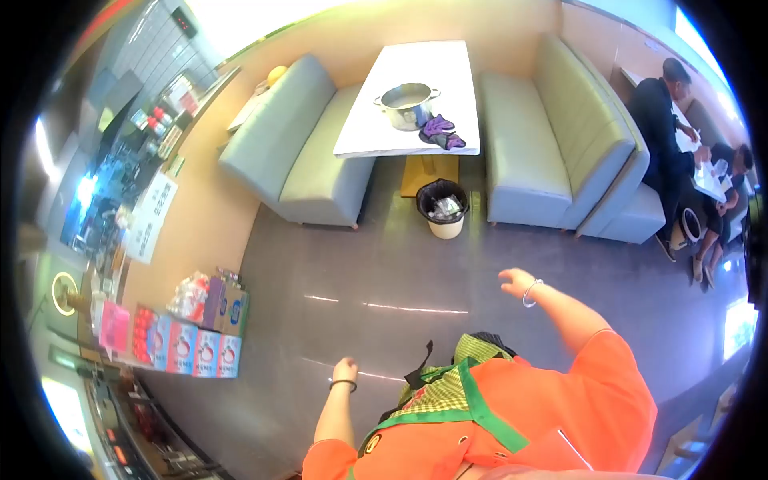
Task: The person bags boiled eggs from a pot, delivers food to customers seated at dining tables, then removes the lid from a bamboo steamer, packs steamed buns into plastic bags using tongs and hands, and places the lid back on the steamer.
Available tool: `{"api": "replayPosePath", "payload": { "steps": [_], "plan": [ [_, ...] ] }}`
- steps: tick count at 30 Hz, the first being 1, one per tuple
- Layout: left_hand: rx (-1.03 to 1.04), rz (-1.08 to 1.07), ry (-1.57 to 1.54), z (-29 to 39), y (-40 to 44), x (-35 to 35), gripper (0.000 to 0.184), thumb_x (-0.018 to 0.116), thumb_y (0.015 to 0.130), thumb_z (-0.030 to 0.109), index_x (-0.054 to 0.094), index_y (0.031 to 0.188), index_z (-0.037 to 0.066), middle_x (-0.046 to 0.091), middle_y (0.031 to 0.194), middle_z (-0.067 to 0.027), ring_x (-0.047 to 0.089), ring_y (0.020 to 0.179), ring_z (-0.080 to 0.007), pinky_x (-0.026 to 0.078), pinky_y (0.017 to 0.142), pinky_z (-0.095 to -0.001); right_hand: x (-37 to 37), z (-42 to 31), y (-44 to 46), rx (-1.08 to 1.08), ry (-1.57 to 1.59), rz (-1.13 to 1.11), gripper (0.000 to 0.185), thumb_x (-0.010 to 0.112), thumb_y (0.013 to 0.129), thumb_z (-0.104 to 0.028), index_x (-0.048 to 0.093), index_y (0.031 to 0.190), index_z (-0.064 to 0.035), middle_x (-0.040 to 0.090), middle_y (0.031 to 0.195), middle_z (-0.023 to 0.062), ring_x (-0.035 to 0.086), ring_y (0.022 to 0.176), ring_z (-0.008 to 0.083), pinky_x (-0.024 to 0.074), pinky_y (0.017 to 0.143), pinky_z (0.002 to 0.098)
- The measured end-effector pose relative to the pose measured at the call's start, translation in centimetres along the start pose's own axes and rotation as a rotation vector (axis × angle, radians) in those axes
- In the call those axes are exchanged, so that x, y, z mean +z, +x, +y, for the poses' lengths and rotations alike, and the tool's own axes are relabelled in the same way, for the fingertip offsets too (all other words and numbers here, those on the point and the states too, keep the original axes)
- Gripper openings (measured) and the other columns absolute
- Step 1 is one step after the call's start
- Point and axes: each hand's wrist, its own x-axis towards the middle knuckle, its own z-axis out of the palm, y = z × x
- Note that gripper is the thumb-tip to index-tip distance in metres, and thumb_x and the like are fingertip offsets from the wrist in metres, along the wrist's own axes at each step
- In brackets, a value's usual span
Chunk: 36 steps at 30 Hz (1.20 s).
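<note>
My left hand [346,371] hangs low over the dark floor with its fingers curled in, and I see nothing in it. A dark band circles that wrist. Further right, my right hand [517,282] reaches out over the floor with its fingers partly extended and apart, holding nothing. Its wrist wears a clear bracelet [531,293]. Neither hand touches anything. Ahead, a white table [376,108] carries a two-handled metal pot [407,112]. Purple-and-black gloves [441,133] lie beside the pot at the table's near edge.
A black-lined bin [445,227] with rubbish stands before the table. Grey benches [316,176] [532,156] flank it. Stacked boxes [194,350] stand by the counter [180,276] at left. Two people [662,120] [724,188] are at the far right.
</note>
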Motion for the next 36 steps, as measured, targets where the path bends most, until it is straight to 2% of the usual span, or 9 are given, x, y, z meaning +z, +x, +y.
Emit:
{"api": "replayPosePath", "payload": {
  "steps": [6, 9, 11, 14, 16, 22, 29, 32, 36],
  "plan": [
    [0.122, -0.080, -0.395, 9.0, 14.5, -2.0, 0.026, 0.053, 0.077, 0.015, 0.058, 0.099, 0.002, 0.061, 0.096, -0.0147, 0.058, 0.091, -0.0240, 0.044, 0.080, -0.0314, -8.5, -1.0, 21.5, -0.114, 0.044, 0.389, 0.043, 0.057, 0.072, -0.018, 0.051, 0.112, -0.0044, 0.050, 0.114, 0.0171, 0.046, 0.107, 0.0317, 0.0362, 0.092, 0.0361],
    [0.168, -0.158, -0.193, 9.8, 17.8, -1.3, 0.030, 0.055, 0.077, 0.019, 0.057, 0.101, 0.002, 0.060, 0.098, -0.0158, 0.058, 0.092, -0.0254, 0.045, 0.081, -0.0323, -13.6, -2.8, 33.6, -0.152, 0.008, 0.524, 0.046, 0.058, 0.072, -0.017, 0.047, 0.116, -0.0062, 0.046, 0.117, 0.0202, 0.043, 0.108, 0.0343, 0.0348, 0.093, 0.0384],
    [-0.046, -0.255, -0.157, 9.8, 17.9, -1.6, 0.034, 0.057, 0.076, 0.023, 0.057, 0.103, 0.003, 0.059, 0.100, -0.0163, 0.057, 0.094, -0.0267, 0.044, 0.082, -0.0332, -14.8, -3.2, 41.1, -0.131, -0.015, 0.618, 0.049, 0.057, 0.073, -0.019, 0.043, 0.119, -0.0074, 0.042, 0.120, 0.0223, 0.040, 0.110, 0.0383, 0.0327, 0.095, 0.0405],
    [-0.218, -0.426, -0.118, 9.7, 19.8, -3.7, 0.036, 0.058, 0.075, 0.026, 0.057, 0.104, 0.004, 0.060, 0.100, -0.0157, 0.057, 0.093, -0.0257, 0.044, 0.081, -0.0332, -14.3, -4.6, 49.5, 0.093, -0.107, 0.460, 0.057, 0.056, 0.074, -0.031, 0.039, 0.123, -0.0078, 0.036, 0.125, 0.0213, 0.033, 0.116, 0.0402, 0.0311, 0.096, 0.0424],
    [-0.250, -0.368, -0.122, 11.6, 21.3, -5.8, 0.038, 0.059, 0.074, 0.028, 0.057, 0.104, 0.004, 0.060, 0.098, -0.0156, 0.058, 0.091, -0.0253, 0.045, 0.080, -0.0331, -13.9, -9.5, 49.4, 0.119, -0.301, 0.384, 0.058, 0.055, 0.074, -0.034, 0.038, 0.124, -0.0088, 0.033, 0.127, 0.0195, 0.030, 0.117, 0.0396, 0.0312, 0.095, 0.0424],
    [-0.135, -0.284, -0.171, 20.5, 30.4, -10.3, 0.031, 0.056, 0.078, 0.019, 0.056, 0.104, 0.002, 0.060, 0.097, -0.0152, 0.059, 0.090, -0.0249, 0.045, 0.079, -0.0320, -8.4, -15.2, 57.4, -0.396, -0.100, 0.412, 0.044, 0.049, 0.069, -0.006, 0.046, 0.112, -0.0110, 0.041, 0.120, 0.0082, 0.036, 0.115, 0.0287, 0.0385, 0.089, 0.0382],
    [0.157, -0.385, -0.229, 26.6, 41.4, -12.0, 0.032, 0.055, 0.078, 0.019, 0.055, 0.105, 0.002, 0.060, 0.097, -0.0149, 0.059, 0.089, -0.0244, 0.045, 0.078, -0.0316, -8.8, -21.1, 64.3, -0.623, -0.259, 0.075, 0.054, 0.064, 0.062, -0.015, 0.047, 0.113, -0.0183, 0.036, 0.126, 0.0047, 0.031, 0.118, 0.0291, 0.0314, 0.093, 0.0480],
    [0.281, -0.485, -0.240, 26.4, 46.3, -12.4, 0.031, 0.055, 0.079, 0.018, 0.055, 0.105, 0.002, 0.061, 0.095, -0.0138, 0.059, 0.085, -0.0223, 0.046, 0.076, -0.0304, -5.9, -21.0, 65.9, -0.771, -0.160, 0.170, 0.019, 0.053, 0.067, -0.017, 0.058, 0.086, -0.0143, 0.048, 0.111, 0.0041, 0.040, 0.110, 0.0269, 0.0374, 0.088, 0.0414],
    [0.407, -0.595, -0.173, 27.4, 51.8, -13.2, 0.029, 0.056, 0.078, 0.016, 0.055, 0.104, 0.002, 0.061, 0.093, -0.0134, 0.060, 0.083, -0.0216, 0.047, 0.073, -0.0299, -7.0, -17.1, 62.9, -0.714, -0.082, 0.166, 0.019, 0.049, 0.071, -0.018, 0.055, 0.086, -0.0081, 0.045, 0.119, 0.0083, 0.036, 0.116, 0.0292, 0.0336, 0.093, 0.0437]
  ]
}}
